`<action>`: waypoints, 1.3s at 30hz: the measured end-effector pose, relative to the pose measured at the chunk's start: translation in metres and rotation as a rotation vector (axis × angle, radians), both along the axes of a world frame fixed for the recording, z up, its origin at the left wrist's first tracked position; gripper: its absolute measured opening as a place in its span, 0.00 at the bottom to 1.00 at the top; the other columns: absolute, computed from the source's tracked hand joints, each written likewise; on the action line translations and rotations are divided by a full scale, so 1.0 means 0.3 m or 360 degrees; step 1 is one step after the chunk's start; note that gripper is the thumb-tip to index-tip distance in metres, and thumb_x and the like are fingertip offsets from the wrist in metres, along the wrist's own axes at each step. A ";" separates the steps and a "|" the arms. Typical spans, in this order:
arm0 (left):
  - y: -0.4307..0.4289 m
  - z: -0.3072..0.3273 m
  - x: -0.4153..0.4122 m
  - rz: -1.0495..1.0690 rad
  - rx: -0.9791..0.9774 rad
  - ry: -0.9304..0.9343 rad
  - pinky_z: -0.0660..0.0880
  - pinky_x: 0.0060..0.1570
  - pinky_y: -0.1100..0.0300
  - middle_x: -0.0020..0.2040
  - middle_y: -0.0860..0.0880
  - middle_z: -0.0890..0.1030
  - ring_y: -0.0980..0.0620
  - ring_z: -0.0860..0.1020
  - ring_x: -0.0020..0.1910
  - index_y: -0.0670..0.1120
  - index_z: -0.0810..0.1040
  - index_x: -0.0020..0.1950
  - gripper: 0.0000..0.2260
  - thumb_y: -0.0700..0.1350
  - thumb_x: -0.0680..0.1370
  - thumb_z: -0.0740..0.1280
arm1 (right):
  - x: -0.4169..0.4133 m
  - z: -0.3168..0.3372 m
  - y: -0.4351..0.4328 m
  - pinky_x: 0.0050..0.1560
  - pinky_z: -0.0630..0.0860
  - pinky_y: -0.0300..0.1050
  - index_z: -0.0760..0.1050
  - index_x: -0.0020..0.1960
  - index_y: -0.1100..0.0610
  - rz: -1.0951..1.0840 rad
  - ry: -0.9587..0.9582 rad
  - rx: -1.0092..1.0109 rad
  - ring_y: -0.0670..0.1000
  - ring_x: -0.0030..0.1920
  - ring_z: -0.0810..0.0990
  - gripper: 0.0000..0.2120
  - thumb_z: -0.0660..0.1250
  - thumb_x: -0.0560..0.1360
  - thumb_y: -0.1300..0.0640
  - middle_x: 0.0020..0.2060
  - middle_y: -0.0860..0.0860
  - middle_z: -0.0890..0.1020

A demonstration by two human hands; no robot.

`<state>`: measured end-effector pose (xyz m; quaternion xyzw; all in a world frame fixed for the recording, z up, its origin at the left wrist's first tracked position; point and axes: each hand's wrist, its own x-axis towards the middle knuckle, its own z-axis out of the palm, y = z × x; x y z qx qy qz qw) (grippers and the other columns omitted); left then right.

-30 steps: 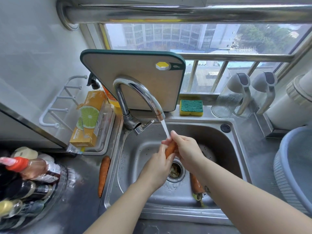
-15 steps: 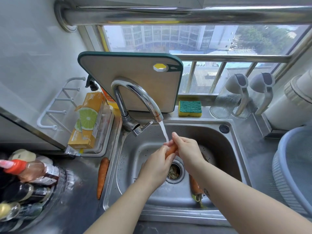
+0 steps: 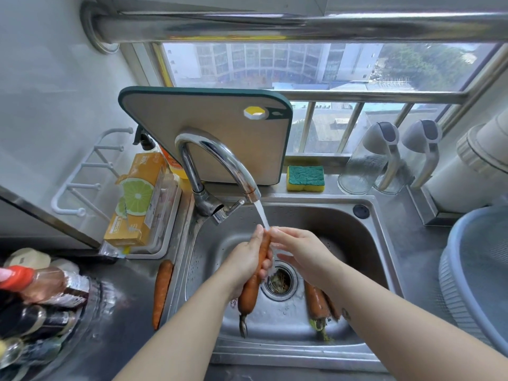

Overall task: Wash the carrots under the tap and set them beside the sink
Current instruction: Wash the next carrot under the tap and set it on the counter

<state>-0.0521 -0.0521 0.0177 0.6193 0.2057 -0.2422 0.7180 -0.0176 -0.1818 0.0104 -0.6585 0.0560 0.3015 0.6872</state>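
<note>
Water runs from the chrome tap (image 3: 220, 160) into the steel sink (image 3: 384, 243). My left hand (image 3: 244, 259) grips an orange carrot (image 3: 251, 292) upright under the stream, its stem end pointing down. My right hand (image 3: 299, 251) touches the carrot's top with straight fingers, water splashing over them. Another carrot (image 3: 316, 301) lies on the sink floor right of the drain, partly under my right forearm. A third carrot (image 3: 161, 292) lies on the wet counter just left of the sink.
A cutting board (image 3: 209, 133) leans behind the tap. A sponge (image 3: 305, 178) sits on the sill, two glass dispensers (image 3: 384, 160) to its right. Bottles (image 3: 35, 292) crowd the left counter, a tray with boxes (image 3: 137, 204) behind them. A blue basin (image 3: 478, 270) stands at right.
The carrot has turned upright in my left hand and its lower end now shows below that hand. My right hand has opened and slid to the carrot's top.
</note>
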 end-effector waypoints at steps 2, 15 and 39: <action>0.004 -0.008 0.001 0.0015 0.0010 -0.0126 0.66 0.25 0.65 0.30 0.50 0.71 0.56 0.67 0.23 0.43 0.73 0.43 0.21 0.59 0.80 0.55 | 0.003 0.000 0.023 0.56 0.71 0.48 0.83 0.49 0.55 -0.0140 0.0012 -0.0030 0.49 0.49 0.79 0.09 0.69 0.75 0.52 0.41 0.49 0.83; -0.029 -0.008 0.007 -0.0055 0.0359 -0.0427 0.61 0.25 0.65 0.29 0.52 0.66 0.57 0.63 0.24 0.47 0.70 0.41 0.15 0.51 0.83 0.53 | -0.008 0.012 0.025 0.41 0.72 0.31 0.82 0.43 0.63 -0.0165 -0.0337 -0.0262 0.40 0.33 0.77 0.16 0.63 0.79 0.52 0.32 0.51 0.81; -0.079 -0.025 0.082 0.1070 -0.0037 0.0129 0.74 0.33 0.58 0.38 0.45 0.72 0.52 0.73 0.30 0.45 0.67 0.60 0.09 0.39 0.83 0.53 | -0.067 0.095 -0.048 0.41 0.68 0.41 0.76 0.57 0.49 0.0876 -0.1137 -0.1470 0.50 0.45 0.79 0.13 0.66 0.74 0.46 0.44 0.47 0.81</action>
